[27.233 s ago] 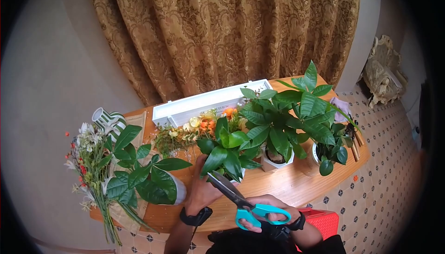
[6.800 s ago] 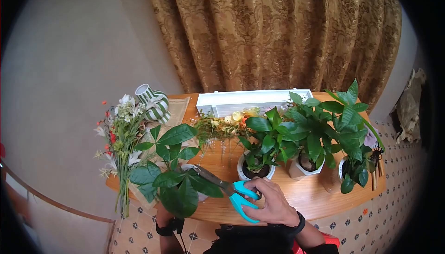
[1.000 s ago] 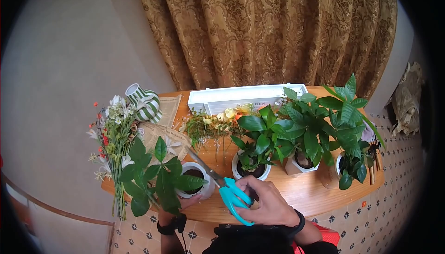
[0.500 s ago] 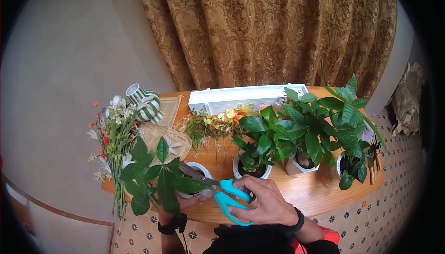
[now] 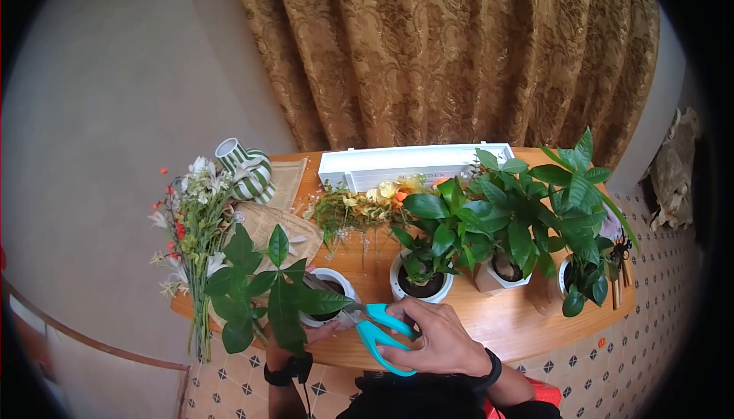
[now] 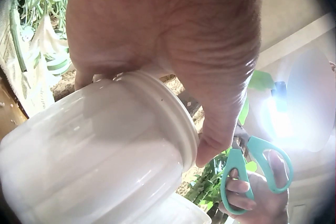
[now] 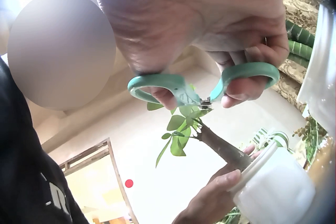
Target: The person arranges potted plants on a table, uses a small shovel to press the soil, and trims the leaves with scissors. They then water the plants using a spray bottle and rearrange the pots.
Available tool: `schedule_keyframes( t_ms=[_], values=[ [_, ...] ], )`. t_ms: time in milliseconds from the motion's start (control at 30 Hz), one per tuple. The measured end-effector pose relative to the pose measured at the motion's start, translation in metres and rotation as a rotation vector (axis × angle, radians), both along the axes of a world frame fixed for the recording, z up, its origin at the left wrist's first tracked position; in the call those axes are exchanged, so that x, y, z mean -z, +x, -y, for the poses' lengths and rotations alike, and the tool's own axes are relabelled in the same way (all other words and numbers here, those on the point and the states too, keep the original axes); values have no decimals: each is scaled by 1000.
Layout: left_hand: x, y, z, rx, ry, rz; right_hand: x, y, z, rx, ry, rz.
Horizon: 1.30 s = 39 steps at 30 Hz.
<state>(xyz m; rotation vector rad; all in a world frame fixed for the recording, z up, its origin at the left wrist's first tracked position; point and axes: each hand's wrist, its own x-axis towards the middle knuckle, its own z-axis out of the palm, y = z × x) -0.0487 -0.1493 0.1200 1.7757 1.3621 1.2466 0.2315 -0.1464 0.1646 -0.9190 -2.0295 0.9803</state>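
My left hand (image 6: 168, 29) grips the rim of a fluted white pot (image 6: 94, 145), its thumb over the edge. Soil and a thick brown trunk (image 7: 223, 145) show in this pot. The plant's broad green leaves (image 5: 284, 316) lean left, away from the pot's mouth. My right hand (image 5: 443, 339) holds teal-handled scissors (image 7: 184, 92), thumb in one loop and fingers through the other. Their handles stand spread apart. The blades reach over the pot at the rightmost leaf, which covers most of them in the head view.
Several potted plants, the closest in a white pot (image 5: 449, 285), line the wooden table's (image 5: 505, 327) right side. Behind stand a white planter box (image 5: 413, 160) and yellow-orange flowers (image 5: 386, 191). At left lie a flower bundle (image 5: 187, 243) and a striped vase (image 5: 252, 182).
The scissors have come down from pointing up beside the pot to lie at the leaf, their handles spreading. The left hand stays on the pot. Much earlier both hands were at another plant.
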Motion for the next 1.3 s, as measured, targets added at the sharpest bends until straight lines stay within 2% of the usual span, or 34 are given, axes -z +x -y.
schedule_keyframes(
  t_ms=[67,133,167,267,333,433,500,567,633,700,800,1067,1133,1300],
  values=[
    [-1,-1,1,-8,1,-17,4,1,0,-8,-7,11],
    [1,-7,0,2,73,-227,6,1,0,-17,-14,23],
    [3,-8,1,-3,73,-227,6,1,2,3,-54,7],
    [10,-10,6,23,65,-170,4,1,4,38,-106,-33],
    [13,-4,12,-10,-29,-4,4,2,7,53,-117,-59],
    [27,1,15,-50,43,69,3,4,9,82,-133,-199],
    [39,1,19,-97,45,9,3,4,9,113,17,-247],
    [41,5,22,-140,45,-52,-6,0,12,112,61,-251],
    [32,17,22,-124,-81,161,-13,-5,11,116,106,-255],
    [35,17,23,-147,-71,125,-16,-10,10,132,249,-182],
    [29,19,25,-162,-72,76,-13,-14,8,136,315,-169],
    [24,23,28,-169,-132,70,-11,-12,9,152,317,-157],
    [28,24,28,-213,-66,122,-10,-12,9,156,325,-139],
    [16,31,30,-237,-128,167,-6,-12,8,178,363,-172]
  ],
)
